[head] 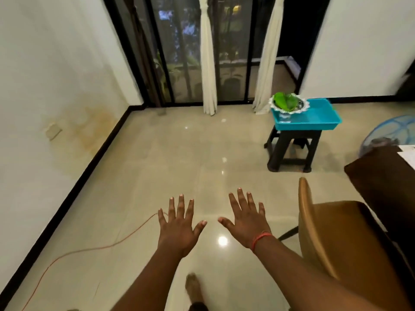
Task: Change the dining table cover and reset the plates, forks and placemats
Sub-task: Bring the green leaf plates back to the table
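Observation:
My left hand (178,227) and my right hand (246,223) are stretched out side by side over the shiny tiled floor, palms down, fingers spread and straight, holding nothing. A red thread circles my right wrist. The dining table (381,176) shows only as a dark brown corner at the right edge, with a bit of white cover on top (407,156). No plates, forks or placemats are visible.
A tan chair (332,239) stands at the lower right beside the table. A black stool (292,149) carries a blue tray (314,118) with a silver bowl of green leaves (288,103). An orange cord (89,250) lies on the floor at left. A blue fan (390,135) stands at right. Glass doors and curtains are ahead.

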### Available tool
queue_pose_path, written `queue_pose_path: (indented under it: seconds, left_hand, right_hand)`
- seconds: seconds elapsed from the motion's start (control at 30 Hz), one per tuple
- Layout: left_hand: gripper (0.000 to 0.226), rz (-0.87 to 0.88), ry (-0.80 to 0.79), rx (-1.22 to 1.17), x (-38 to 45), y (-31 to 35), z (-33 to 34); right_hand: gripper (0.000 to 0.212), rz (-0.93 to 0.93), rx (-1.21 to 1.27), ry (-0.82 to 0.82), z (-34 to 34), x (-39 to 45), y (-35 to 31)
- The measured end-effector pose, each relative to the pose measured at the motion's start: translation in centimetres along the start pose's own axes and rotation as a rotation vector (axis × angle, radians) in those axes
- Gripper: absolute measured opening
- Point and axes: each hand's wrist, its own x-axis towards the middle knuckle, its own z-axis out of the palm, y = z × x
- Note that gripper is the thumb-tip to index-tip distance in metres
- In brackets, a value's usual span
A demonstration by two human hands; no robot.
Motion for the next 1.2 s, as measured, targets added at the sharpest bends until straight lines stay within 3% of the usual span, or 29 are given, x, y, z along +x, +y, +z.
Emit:
queue_pose_path:
  seconds: [0.33,0.57,0.77,0.93,1.2]
  left_hand:
    - [0.083,0.364,0.004,0.065,29.2,2.9,-7.4]
    - [0.084,0.494,0.038,0.054,44.7,8.4,-9.5]
    - [0.089,0.453,-0.018,0.091,58.1,14.4,-10.6]
    - [0.105,0.383,0.004,0.032,69.1,21.3,-13.8]
    - [0.076,0.448,-0.105,0.028,85.6,34.4,-14.7]
  right_hand:
    - [0.093,0.364,0.051,0.112,-6.7,19.9,7.0]
    - [0.096,0.473,0.055,0.141,-10.4,30.5,13.9]
    - [0.09,0.5,0.106,0.066,-12.5,42.2,23.7]
    - [0.11,0.466,0.09,0.07,-17.3,50.9,32.1]
    - [0.102,0.601,0.18,0.057,-20.9,62.5,44.1]
